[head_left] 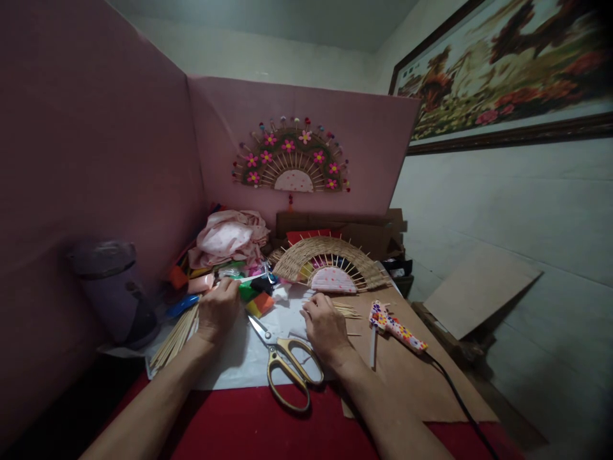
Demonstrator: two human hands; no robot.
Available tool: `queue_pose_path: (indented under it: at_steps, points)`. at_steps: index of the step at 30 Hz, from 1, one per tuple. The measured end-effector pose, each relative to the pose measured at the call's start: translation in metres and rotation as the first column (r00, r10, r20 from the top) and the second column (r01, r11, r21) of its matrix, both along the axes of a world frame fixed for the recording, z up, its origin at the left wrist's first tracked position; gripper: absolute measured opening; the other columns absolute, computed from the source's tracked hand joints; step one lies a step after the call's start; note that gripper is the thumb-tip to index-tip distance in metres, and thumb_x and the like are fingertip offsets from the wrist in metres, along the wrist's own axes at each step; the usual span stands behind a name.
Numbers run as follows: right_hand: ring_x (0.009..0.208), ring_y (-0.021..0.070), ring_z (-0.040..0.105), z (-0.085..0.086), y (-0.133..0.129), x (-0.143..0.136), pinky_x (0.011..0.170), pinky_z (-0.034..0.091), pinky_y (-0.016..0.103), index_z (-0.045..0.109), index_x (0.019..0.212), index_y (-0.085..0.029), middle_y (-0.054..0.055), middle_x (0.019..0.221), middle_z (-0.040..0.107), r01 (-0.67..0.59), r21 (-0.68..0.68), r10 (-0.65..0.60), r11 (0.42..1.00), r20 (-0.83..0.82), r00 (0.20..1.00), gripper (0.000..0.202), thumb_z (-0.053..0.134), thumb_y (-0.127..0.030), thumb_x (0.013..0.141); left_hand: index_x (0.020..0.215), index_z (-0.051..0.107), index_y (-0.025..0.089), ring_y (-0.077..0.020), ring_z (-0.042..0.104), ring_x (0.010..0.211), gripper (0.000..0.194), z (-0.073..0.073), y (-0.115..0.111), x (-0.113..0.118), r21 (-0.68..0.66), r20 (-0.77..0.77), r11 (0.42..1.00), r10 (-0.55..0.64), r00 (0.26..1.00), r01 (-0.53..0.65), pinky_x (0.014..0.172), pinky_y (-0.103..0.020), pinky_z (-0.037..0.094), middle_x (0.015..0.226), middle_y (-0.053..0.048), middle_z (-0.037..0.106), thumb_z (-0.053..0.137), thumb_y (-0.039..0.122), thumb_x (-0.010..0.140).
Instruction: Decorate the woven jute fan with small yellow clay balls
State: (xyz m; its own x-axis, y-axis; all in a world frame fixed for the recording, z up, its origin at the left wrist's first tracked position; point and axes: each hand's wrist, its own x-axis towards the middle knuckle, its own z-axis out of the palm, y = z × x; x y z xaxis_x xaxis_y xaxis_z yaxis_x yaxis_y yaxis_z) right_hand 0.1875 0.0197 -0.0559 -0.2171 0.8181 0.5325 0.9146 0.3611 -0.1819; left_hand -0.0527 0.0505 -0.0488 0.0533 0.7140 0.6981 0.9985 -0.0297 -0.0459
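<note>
A: Your room, largest first?
B: Pale wall (502,217), framed picture (517,70), pink panels (373,140); flowered fan (294,181) displayed upright, perhaps for your reference.

A: Your surface?
B: Red table (239,425), part covered by cardboard (421,390) at right and white sheet (220,377) before you, probably to guard it from glue.

A: Your main piece?
B: Woven fan (330,246), beyond your right hand (325,326), patterned centre towards you; likely set back to give your hands room.

A: Your hands?
B: Apart from each other. Right: fingers curled over the sheet; grip cannot be told. Left hand (220,313): fingers bent beside the coloured scraps (260,304); whether it clamps the pale strip there cannot be told.

A: Smaller items?
B: Scissors (270,340), between your forearms, handles nearest you; glue gun (400,333), on cardboard, within your right reach; sticks (179,338), bundled by your left forearm.
</note>
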Motion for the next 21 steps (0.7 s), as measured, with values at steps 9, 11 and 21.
queue_pose_path:
  at_steps: [9, 11, 21]
  points:
    - [0.089, 0.0173, 0.049, -0.0001, -0.0005, 0.0003, 0.072, 0.037, 0.027, 0.061, 0.085, -0.019, 0.005, 0.094, 0.056, 0.001, 0.001, -0.001, 1.000, -0.004, 1.000, 0.012, 0.051, -0.023, 0.089, 0.081, 0.064, 0.017, -0.0162, 0.054, 0.063, 0.027, 0.0001, 0.0006, 0.0015, -0.018, 0.044, 0.999, -0.030, 0.999, 0.031, 0.053, -0.028, 0.027, 0.087, -0.008, 0.064, 0.038, 0.021, 0.089]
    - [0.090, 0.0172, 0.049, -0.0010, -0.0001, 0.0006, 0.072, 0.037, 0.027, 0.061, 0.085, -0.019, 0.005, 0.094, 0.056, -0.002, 0.000, 0.002, 1.000, -0.003, 1.000, 0.012, 0.051, -0.023, 0.089, 0.081, 0.062, 0.017, -0.0160, 0.054, 0.063, 0.026, 0.0010, -0.0001, 0.0018, -0.019, 0.049, 0.999, -0.026, 0.998, 0.027, 0.053, -0.028, 0.028, 0.088, -0.008, 0.064, 0.038, 0.021, 0.089]
    - [0.089, 0.0172, 0.049, -0.0026, 0.0010, 0.0002, 0.072, 0.036, 0.027, 0.061, 0.084, -0.020, 0.005, 0.093, 0.056, -0.009, -0.014, 0.010, 1.000, 0.020, 1.000, 0.011, 0.051, -0.023, 0.089, 0.098, 0.058, 0.015, -0.0194, 0.058, 0.079, 0.025, 0.0058, 0.0017, -0.0039, -0.034, 0.067, 0.998, 0.049, 0.997, -0.047, 0.057, -0.027, 0.037, 0.100, -0.010, 0.060, 0.035, 0.023, 0.091]
